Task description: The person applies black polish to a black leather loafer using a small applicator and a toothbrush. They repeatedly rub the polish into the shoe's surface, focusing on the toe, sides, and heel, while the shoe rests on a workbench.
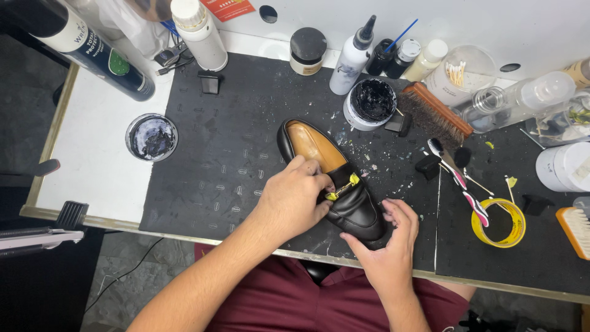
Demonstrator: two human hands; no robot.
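Right hand (388, 246) gripping black loafer (344, 190) toe, left hand (295, 198) pinching its yellow-taped buckle (343, 187), tan insole showing

Bright, even light falls from above, so shadows stay short and soft under the bottles along the top of the frame. The white worktop (92, 154) at upper left is close to washed out, and pale glare sits on the glossy black leather loafer (359, 212). Focus is sharp at the centre; straight edges bow slightly toward the corners, where the floor is dim.
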